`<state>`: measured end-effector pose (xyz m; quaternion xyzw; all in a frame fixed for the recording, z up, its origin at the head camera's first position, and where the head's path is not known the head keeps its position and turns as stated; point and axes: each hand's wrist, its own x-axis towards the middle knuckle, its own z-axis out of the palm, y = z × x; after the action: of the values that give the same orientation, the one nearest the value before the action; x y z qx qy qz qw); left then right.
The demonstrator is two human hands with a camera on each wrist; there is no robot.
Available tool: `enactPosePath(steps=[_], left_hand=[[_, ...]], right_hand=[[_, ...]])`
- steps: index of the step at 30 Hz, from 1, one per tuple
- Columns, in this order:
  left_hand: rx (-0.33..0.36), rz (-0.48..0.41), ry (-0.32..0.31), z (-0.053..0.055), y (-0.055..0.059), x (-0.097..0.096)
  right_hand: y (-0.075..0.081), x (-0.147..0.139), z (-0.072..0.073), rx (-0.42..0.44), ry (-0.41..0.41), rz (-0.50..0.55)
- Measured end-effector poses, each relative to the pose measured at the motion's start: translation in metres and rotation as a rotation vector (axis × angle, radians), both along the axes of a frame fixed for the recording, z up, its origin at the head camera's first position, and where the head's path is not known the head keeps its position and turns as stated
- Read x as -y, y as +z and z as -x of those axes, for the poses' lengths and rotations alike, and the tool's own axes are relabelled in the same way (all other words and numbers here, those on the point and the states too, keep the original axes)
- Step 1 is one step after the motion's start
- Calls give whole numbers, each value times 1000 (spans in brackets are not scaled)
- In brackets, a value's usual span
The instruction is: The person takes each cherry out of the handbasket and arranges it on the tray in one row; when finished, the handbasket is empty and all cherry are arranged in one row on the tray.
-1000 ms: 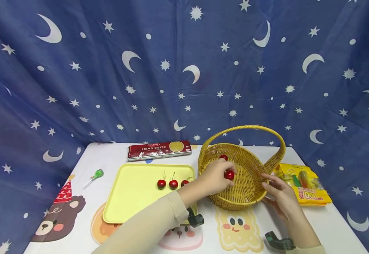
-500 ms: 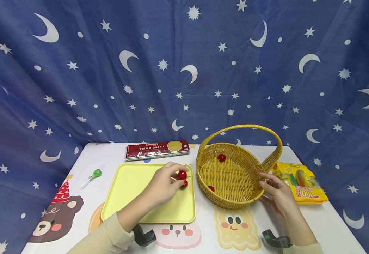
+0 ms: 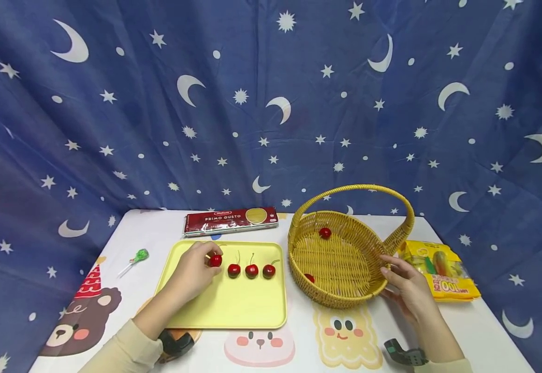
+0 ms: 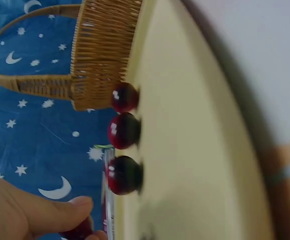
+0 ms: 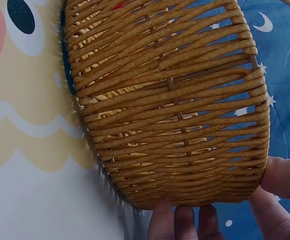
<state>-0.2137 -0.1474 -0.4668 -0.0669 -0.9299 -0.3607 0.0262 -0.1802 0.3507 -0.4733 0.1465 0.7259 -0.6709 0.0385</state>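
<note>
Worktop (image 3: 305, 331) bears tray (image 3: 252, 305); basket (image 3: 340, 299) just R of tray. R grip (image 3: 410, 287), well R of tray, holds basket's side. L grip (image 3: 192, 272), at tray's L half, pinches 1 cherry (image 3: 215, 260); row of 3 cherries (image 3: 251, 271) runs R from there along tray, twd basket.

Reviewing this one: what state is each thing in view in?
Yellow woven basket with arched handle: upright, two round red cherries inside.
Yellow rectangular tray: flat, three stemmed red cherries on it.
Left hand: pinching another red cherry.
Right hand: gripping the basket's side.
Long red packet: lying flat.
Green-headed lollipop: lying down.
Yellow plastic bag: lying down; whether sealed, unclear.
</note>
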Motion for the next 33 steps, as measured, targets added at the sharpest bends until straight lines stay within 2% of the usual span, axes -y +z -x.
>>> enactPosePath(steps=[7,16,24,33], left_hand=[[46,131,-38,-1,-18,5],[71,126,-37,5,-25,2],[29,139,-42,2,-19,3],[-6,120,-50,-4,1,-6]], right_hand=[[-2,0,-1,-3,-5,10],[-1,0,0,-12,-10,-1],[-1,0,0,-8,-13,5],[-1,0,0,2,-8,7]])
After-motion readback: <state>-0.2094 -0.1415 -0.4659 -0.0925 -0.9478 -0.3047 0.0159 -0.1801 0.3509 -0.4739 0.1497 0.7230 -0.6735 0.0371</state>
